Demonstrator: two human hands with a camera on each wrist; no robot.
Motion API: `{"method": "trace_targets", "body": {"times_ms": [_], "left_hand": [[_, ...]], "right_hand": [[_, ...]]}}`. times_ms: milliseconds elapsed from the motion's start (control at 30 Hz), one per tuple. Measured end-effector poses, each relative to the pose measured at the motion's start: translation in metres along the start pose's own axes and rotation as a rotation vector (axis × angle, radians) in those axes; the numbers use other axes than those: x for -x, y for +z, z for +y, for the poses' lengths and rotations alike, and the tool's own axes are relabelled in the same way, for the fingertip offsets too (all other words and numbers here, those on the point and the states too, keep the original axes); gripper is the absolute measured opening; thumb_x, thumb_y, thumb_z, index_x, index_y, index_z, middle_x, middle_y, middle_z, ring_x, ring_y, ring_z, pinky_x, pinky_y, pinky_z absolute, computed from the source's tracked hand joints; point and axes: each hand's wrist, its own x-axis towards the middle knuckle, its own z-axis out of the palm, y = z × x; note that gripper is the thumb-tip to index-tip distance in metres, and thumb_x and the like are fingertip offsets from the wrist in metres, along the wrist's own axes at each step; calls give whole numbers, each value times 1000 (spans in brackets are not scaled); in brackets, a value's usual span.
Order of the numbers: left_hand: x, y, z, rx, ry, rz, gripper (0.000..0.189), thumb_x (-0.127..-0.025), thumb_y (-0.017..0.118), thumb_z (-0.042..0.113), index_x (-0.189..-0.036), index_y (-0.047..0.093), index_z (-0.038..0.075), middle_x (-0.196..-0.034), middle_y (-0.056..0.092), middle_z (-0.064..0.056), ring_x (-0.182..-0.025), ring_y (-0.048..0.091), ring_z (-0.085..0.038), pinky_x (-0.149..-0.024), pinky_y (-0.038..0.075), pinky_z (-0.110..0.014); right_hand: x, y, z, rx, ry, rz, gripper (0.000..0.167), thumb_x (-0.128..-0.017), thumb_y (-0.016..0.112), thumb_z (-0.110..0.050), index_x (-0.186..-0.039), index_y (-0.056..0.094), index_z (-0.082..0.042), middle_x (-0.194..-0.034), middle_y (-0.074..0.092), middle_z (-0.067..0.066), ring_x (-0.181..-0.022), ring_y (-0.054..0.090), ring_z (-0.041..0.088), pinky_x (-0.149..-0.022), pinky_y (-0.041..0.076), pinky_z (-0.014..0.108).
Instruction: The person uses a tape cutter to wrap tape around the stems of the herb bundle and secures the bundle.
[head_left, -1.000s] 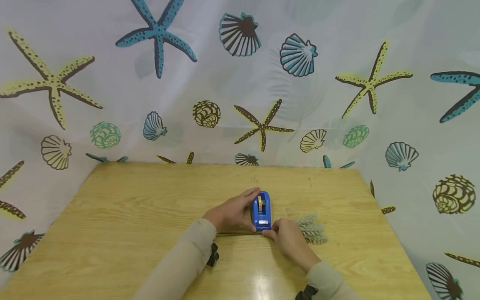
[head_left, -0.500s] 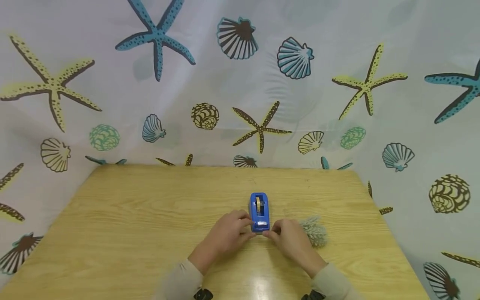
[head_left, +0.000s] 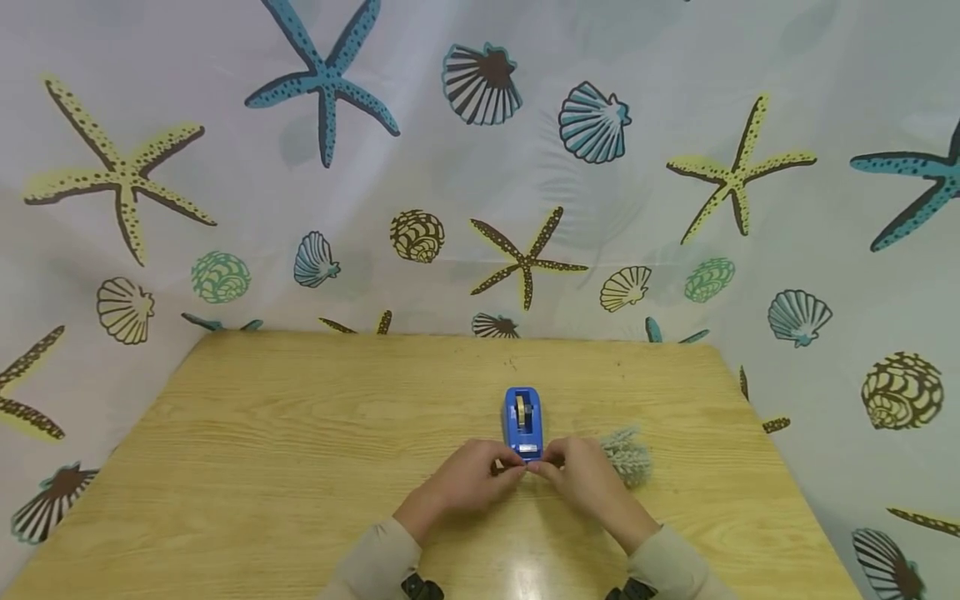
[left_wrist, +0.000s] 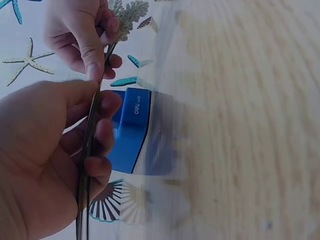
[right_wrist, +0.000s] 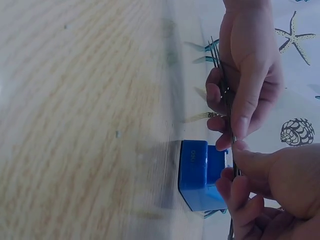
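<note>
Both hands hold the thin dark stems (left_wrist: pixel 83 210) of a bunch of grey-green flower sprigs (head_left: pixel 628 458), whose fluffy heads stick out beyond the right hand. My left hand (head_left: pixel 471 477) has its fingers curled round the stems, as the left wrist view shows. My right hand (head_left: pixel 588 479) pinches them between thumb and fingers, its thumb tip close against the left one. Just beyond the fingertips, a blue tape dispenser (head_left: pixel 533 435) stands on the table with a roll of tape in it. In the head view the stems are mostly hidden by the hands.
The light wooden table (head_left: pixel 300 467) reaches to a white cloth backdrop (head_left: pixel 465 175) printed with starfish and shells, which also rises along both sides. A dark wrist-camera mount (head_left: pixel 422 587) sits on the left sleeve.
My left hand has come away from the tape dispenser's left side, moved towards me and right, and now holds the stems beside my right hand. The right hand has stayed nearly still.
</note>
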Motion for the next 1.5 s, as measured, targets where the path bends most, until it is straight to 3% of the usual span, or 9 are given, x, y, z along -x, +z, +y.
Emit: {"method": "trace_targets", "body": {"times_ms": [267,433,567,800,1000,1233,1500], "left_hand": [[-1,2,4,65,-32,58,21,-99,63,29,-99,78,14,-89,71,9,-74,58,-4,-66,50,-22],[-2,4,7,109,-56,107,18,-96,67,29,-94,79,16,-86,72,8,-70,57,-7,-61,48,-22],[-3,4,10,139,-88,149,15,-94,70,29,-92,80,17,-85,72,7,-69,56,-8,-58,47,-22],[-3,5,15,107,-88,208,12,-93,72,24,-92,81,16,-88,74,5,-72,57,-6,-61,48,-22],[-4,8,15,87,-71,246,10,-91,74,20,-91,81,14,-87,74,4,-74,58,-5,-64,50,-21],[-2,8,9,91,-53,231,9,-90,75,16,-92,81,10,-85,73,1,-72,56,-6,-64,48,-20],[3,5,4,80,3,188,8,-91,72,12,-93,80,10,-86,67,2,-76,57,-6,-66,50,-20]], "right_hand": [[1,-1,-3,7,24,12,17,-92,71,-32,-87,77,-17,-84,75,-5,-77,69,9,-67,56,29],[3,-1,-5,-6,55,54,15,-91,73,-32,-86,77,-19,-84,75,-6,-77,68,8,-65,56,28],[3,0,-7,-27,78,99,12,-89,75,-32,-88,78,-20,-89,77,-4,-84,71,12,-71,58,32],[0,1,-7,-34,62,104,12,-91,74,-28,-93,80,-17,-96,78,0,-97,73,21,-85,58,45],[0,2,-7,-4,39,113,10,-91,74,-22,-94,81,-16,-93,77,-2,-87,65,14,-78,54,38],[6,3,-13,109,18,102,12,-94,68,-8,-99,77,-2,-88,67,7,-77,59,14,-63,51,25],[11,0,-14,196,2,120,9,-93,68,-7,-94,77,-7,-85,65,2,-74,58,12,-65,51,25]]}}
